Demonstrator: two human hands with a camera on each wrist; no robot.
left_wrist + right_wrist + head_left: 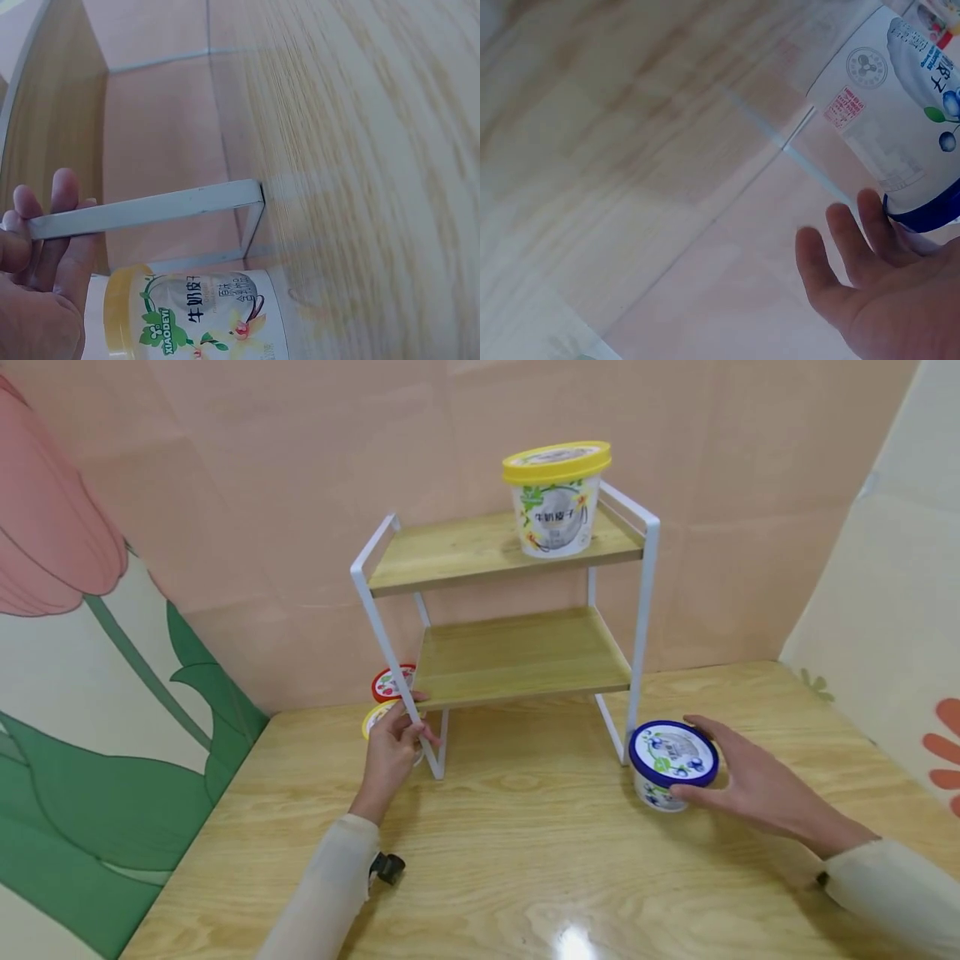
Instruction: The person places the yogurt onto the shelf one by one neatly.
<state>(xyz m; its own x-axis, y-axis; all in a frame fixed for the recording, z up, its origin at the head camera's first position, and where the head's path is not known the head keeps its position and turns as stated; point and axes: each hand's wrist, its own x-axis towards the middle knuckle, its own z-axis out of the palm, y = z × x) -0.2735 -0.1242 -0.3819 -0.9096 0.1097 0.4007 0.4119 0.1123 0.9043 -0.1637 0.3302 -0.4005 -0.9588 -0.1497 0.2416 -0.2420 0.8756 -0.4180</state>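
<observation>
A two-tier shelf rack (525,656) with wooden boards and white metal legs stands on the table. My left hand (395,747) grips its left front leg (150,210) near the lower board, with fingers on both sides of the bar. To the right of the rack, my right hand (757,785) holds a white tub with a blue lid (673,760), thumb at the front and forefinger at the back of the lid. The other fingers (816,262) spread out beside the tub (900,112). Whether the tub's base touches the table I cannot tell.
A yellow-lidded tub (558,506) sits on the top board's right side. Behind my left hand, a red-lidded tub (386,683) and another yellow-lidded tub (202,311) stand beside the rack's left leg. A pink backdrop (300,527) closes off the wooden table's (525,860) back.
</observation>
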